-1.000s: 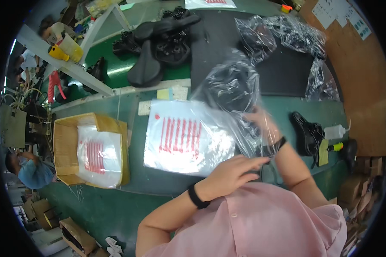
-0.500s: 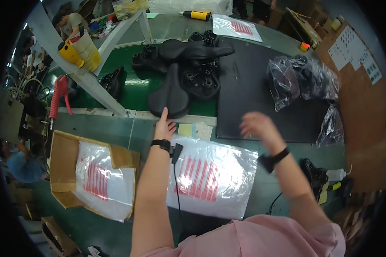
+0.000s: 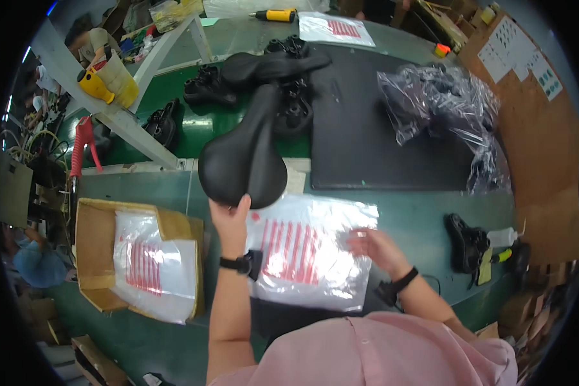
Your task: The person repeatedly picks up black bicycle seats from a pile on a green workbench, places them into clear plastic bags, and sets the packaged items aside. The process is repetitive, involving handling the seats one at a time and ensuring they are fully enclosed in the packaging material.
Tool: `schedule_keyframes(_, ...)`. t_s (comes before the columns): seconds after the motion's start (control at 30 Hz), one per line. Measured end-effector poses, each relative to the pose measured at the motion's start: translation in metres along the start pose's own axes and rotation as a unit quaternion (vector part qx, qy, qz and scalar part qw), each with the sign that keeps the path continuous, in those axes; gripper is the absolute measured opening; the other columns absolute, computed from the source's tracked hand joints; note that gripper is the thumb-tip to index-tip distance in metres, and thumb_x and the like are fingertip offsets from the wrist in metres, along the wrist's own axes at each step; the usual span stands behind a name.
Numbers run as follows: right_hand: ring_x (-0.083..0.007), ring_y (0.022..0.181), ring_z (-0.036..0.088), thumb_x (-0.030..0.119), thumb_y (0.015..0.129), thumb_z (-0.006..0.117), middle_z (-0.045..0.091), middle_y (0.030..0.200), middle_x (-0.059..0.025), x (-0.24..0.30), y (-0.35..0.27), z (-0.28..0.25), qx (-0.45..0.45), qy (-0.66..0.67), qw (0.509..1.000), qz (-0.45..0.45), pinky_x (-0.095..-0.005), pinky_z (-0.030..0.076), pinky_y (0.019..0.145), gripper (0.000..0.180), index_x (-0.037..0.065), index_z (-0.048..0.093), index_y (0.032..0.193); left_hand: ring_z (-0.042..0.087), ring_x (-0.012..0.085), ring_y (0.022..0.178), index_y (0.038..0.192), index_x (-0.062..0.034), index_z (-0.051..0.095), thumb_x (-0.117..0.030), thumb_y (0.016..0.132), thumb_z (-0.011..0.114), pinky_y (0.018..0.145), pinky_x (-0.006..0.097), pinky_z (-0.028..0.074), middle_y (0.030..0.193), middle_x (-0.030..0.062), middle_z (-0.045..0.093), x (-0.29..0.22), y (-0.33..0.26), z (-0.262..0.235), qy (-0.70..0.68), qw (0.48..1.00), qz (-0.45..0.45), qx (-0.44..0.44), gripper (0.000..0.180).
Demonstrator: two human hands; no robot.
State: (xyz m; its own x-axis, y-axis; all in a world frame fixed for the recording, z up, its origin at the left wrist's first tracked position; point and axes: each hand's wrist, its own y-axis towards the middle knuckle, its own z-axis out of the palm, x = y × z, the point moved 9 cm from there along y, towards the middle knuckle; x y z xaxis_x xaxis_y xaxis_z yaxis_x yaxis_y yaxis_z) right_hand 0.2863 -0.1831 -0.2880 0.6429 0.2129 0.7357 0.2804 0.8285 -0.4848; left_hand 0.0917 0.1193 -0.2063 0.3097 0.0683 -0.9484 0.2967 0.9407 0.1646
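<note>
A black bicycle saddle is lifted off the pile, its wide rear end gripped by my left hand, thumb on top and fingers beneath. My right hand is over the right side of a clear plastic bag with red print, fingers apart and somewhat blurred; whether it touches the bag I cannot tell. The bag lies flat in front of me. Behind the held saddle, several more black saddles are heaped on the green belt, some with undersides up.
An open cardboard box with printed bags stands at left. On the black mat at right lie plastic-wrapped saddles. Another saddle and a white bottle are at far right. A white metal frame rises at left, holding a red air gun.
My left hand has taken hold of the saddle and brought it up and nearer to me. My right hand has moved from the mat's edge back over the plastic bag.
</note>
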Motion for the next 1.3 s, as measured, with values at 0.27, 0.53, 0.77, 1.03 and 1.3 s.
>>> schedule_keyframes(0.27,-0.0579,0.101,0.055,0.067,0.087,0.040,0.050,0.124,-0.0340,0.024,-0.094,0.009,0.297,0.311,0.898,0.093,-0.0557,0.056,0.058,0.090,-0.006,0.031,0.141,0.058,0.0373,0.109,0.105,0.0000,0.054,-0.003,0.064,0.075,0.091,0.037,0.048,0.124,0.0213,0.057,-0.132,-0.162,0.093,0.314,0.820,0.143,0.456,0.046)
schedule_keyframes(0.53,-0.0266,0.081,0.067,0.022,0.074,0.075,0.062,0.101,-0.0169,0.026,-0.193,-0.055,0.086,-0.005,0.995,-0.046,-0.0371,0.059,0.063,0.067,-0.005,0.042,0.125,0.050,0.0370,0.107,0.125,-0.0005,0.045,-0.018,0.076,0.072,0.093,0.042,0.043,0.111,0.0192,0.056,-0.042,-0.167,0.169,0.470,0.843,0.113,0.234,0.059)
schedule_keyframes(0.77,-0.0196,0.105,0.055,0.017,0.074,0.079,0.058,0.117,-0.0123,-0.033,-0.224,-0.162,-0.261,-0.220,0.924,-0.172,-0.0309,0.042,0.095,0.072,-0.005,0.040,0.131,0.056,0.0357,0.101,0.115,0.0037,0.056,-0.027,0.071,0.068,0.080,0.043,0.050,0.103,0.0213,0.059,0.106,-0.312,0.210,0.716,0.599,0.131,0.333,0.055)
schedule_keyframes(1.03,-0.0173,0.081,0.065,0.017,0.082,0.071,0.065,0.097,-0.0077,-0.092,-0.217,-0.170,-0.203,0.061,0.977,-0.003,-0.0313,0.054,0.072,0.039,-0.002,0.057,0.113,0.061,0.0258,0.061,0.066,-0.0013,0.060,-0.018,0.071,0.075,0.058,0.038,0.047,0.064,0.0136,0.061,0.116,-0.236,0.151,0.434,0.847,-0.050,0.302,0.023)
schedule_keyframes(1.3,-0.0158,0.090,0.062,0.018,0.085,0.069,0.063,0.103,-0.0060,-0.034,-0.197,-0.082,-0.096,0.071,0.991,-0.058,-0.0309,0.051,0.080,0.040,0.000,0.054,0.117,0.057,0.0098,0.060,0.083,-0.0015,0.065,-0.022,0.090,0.059,0.051,0.025,0.045,0.070,0.0031,0.063,0.076,-0.227,0.106,0.241,0.922,-0.181,0.245,0.022)
